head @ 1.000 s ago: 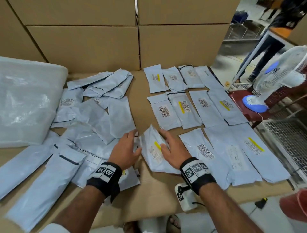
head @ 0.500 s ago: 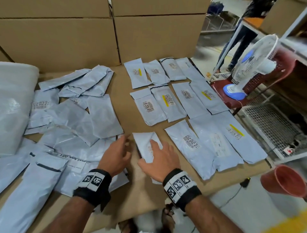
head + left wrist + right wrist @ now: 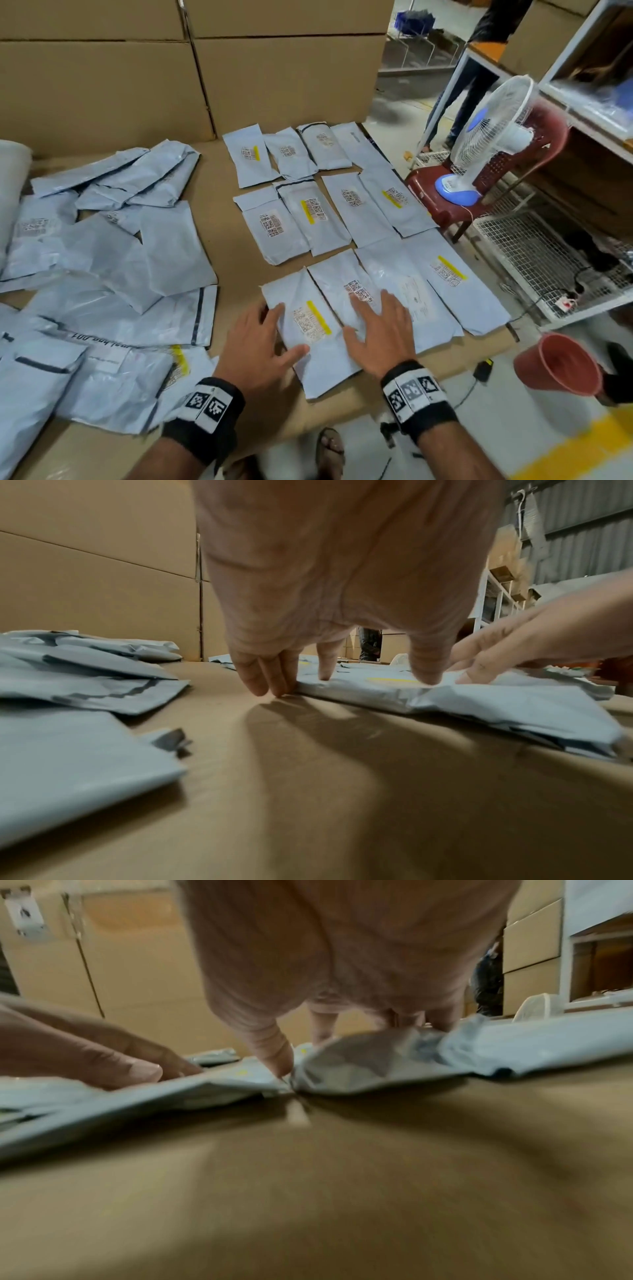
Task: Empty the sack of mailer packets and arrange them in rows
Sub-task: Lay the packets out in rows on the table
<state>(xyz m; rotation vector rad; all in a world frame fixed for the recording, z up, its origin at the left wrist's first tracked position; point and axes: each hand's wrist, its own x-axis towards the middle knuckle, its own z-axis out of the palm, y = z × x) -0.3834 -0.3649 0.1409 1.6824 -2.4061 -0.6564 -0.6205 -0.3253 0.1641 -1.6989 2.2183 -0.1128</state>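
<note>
A grey mailer packet [image 3: 322,363] with a yellow-striped label lies flat at the left end of the front row. My left hand [image 3: 270,332] touches its left edge with straight fingers, the thumb resting on top; the left wrist view shows these fingertips [image 3: 274,688] against the packet [image 3: 479,704]. My right hand [image 3: 380,325] lies flat and spread across the seam with the neighbouring packet [image 3: 342,277]. In the right wrist view its thumb [image 3: 274,1053] presses between the two packets [image 3: 205,1093]. Further packets form a middle row [image 3: 335,212] and a back row [image 3: 284,154].
A loose pile of packets [image 3: 102,240] covers the left of the cardboard surface [image 3: 233,274], with the pale sack [image 3: 10,178] at the far left. Stacked cartons [image 3: 274,68] wall the back. Right of the edge are a fan [image 3: 493,137] on a red chair, a wire cage [image 3: 534,260] and a red bucket [image 3: 558,363].
The packet held tilted between my hands now lies flat, pushed right against the front row's left end. Both hands moved right with it and my fingers have spread.
</note>
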